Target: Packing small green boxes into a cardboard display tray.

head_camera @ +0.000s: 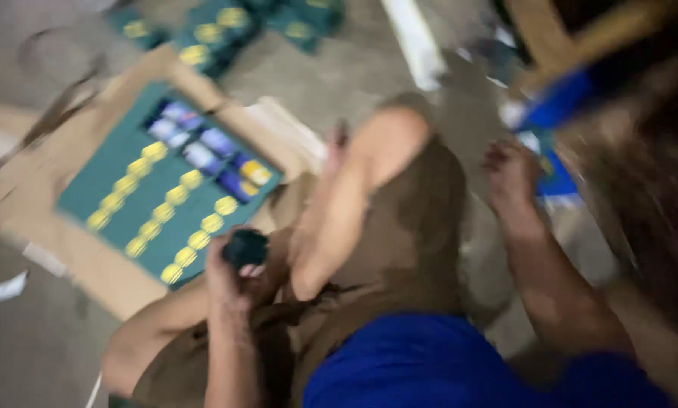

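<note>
Although the whole view is smeared by motion, the left hand shows low and left of centre, its fingers closed around a small dark teal box. This small box sits at the top of the hand, above the palm, with the fingertips curled under and in front of it, so only its upper part is clear of them. It looks squat and roughly as wide as it is tall, so I cannot tell a long axis or which way it faces.

Just beyond that hand, up and to the left, an open cardboard carton lies on the concrete floor. Inside it is a teal layer of packed boxes, marked by three slanting rows of yellow round spots, about five or six to a row; the blur prevents a firm count. At the carton's far end sit roughly five bluish-purple packs. Farther back, at the top of the view, at least four more loose teal boxes with yellow spots lie on the floor.

The right hand is raised right of centre, well apart from the small box, near a blue and white package. Its fingers are too blurred to say whether they are open or closed. Between the two hands, the person's bent bare knee and brown shorts fill the middle, with a blue shirt at the bottom edge.
</note>
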